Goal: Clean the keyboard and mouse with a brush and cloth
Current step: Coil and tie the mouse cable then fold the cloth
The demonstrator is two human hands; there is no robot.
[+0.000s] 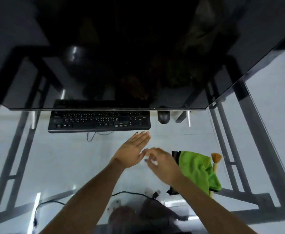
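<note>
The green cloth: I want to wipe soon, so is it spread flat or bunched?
Bunched. The green cloth lies crumpled in folds on the glass table, partly covering the brush.

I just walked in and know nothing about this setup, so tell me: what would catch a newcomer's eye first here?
Probably the bright green cloth, crumpled on the glass desk top to the right of the person's hands, with a wooden-handled brush with tan bristles poking out beside it. Next, the two bare hands over the middle of the desk, the left hand flat and open, the right hand blurred. Beyond them lie a black keyboard and a black mouse.
</note>
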